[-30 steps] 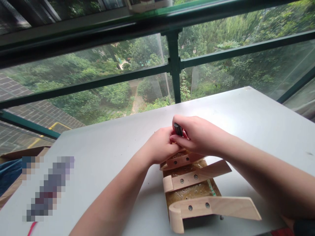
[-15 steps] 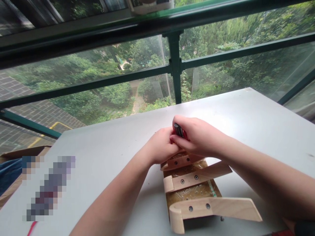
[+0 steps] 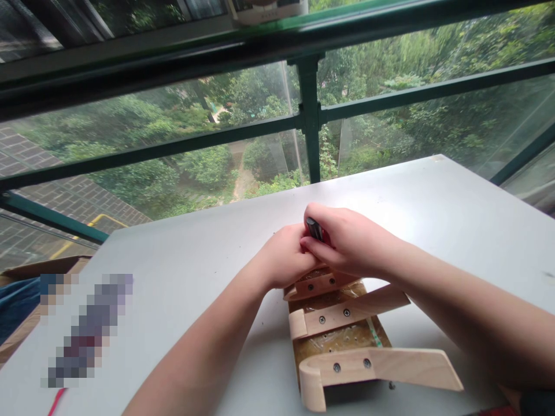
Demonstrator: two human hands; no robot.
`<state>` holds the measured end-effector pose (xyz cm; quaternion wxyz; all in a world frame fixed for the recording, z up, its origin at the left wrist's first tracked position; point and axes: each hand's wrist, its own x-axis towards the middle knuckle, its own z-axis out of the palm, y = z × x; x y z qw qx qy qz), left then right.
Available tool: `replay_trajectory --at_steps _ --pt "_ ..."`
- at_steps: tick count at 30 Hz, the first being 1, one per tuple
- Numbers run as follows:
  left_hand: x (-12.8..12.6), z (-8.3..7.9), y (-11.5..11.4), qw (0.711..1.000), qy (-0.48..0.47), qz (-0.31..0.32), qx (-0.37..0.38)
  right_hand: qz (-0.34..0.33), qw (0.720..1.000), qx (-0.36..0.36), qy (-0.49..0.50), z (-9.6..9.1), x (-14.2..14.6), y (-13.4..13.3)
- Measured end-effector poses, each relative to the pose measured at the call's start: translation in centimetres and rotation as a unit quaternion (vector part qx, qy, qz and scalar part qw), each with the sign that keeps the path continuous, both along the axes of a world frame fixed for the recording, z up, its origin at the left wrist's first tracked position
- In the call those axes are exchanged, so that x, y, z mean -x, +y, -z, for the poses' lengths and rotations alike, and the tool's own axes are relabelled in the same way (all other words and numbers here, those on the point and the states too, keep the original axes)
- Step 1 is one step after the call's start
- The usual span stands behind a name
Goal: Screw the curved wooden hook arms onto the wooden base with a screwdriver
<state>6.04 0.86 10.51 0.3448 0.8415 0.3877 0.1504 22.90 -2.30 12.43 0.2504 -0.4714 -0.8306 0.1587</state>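
Note:
My right hand [image 3: 342,238] is closed round the black and red handle of a screwdriver [image 3: 314,229], whose lower part is hidden by the hands. Pressed up against it, my left hand [image 3: 288,254] is curled over the far end of a brown, tape-covered board [image 3: 347,340]; what its fingers grip is hidden. Pale wooden strips with curved left ends cross the board: a near strip [image 3: 359,366], a middle strip [image 3: 342,315] and a far strip [image 3: 321,284] close below my hands. Two cross-head screws sit in each of these strips.
The board rests on a white table [image 3: 191,289]. At the left lies a pixelated object [image 3: 87,329] with a red cord [image 3: 56,401]. A cardboard box [image 3: 65,266] with blue cloth stands beyond the left edge. Green-framed window panes [image 3: 310,115] run along the back.
Both hands hold nearly the same pose round the screwdriver. The whole view has shifted very slightly; no strip or board has visibly moved on the table.

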Motion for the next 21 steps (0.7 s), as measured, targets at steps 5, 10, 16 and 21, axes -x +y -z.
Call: replay_trajectory --at_steps 5,10,16,21 --pt "-0.05 0.02 -0.05 1.0 -0.018 0.002 0.021 -0.034 0.999 0.011 0.001 -0.57 -0.36 -0.08" --pt "-0.16 0.04 -0.03 0.999 -0.037 0.002 0.027 -0.021 1.0 0.0 -0.014 -0.58 -0.42 -0.13" --pt "-0.05 0.35 0.17 0.999 -0.03 0.016 0.003 -0.017 0.999 -0.006 -0.03 -0.76 -0.38 -0.06" --pt "-0.05 0.33 0.23 1.0 -0.026 0.017 -0.004 0.002 0.999 0.004 -0.034 -1.06 -0.49 -0.11"
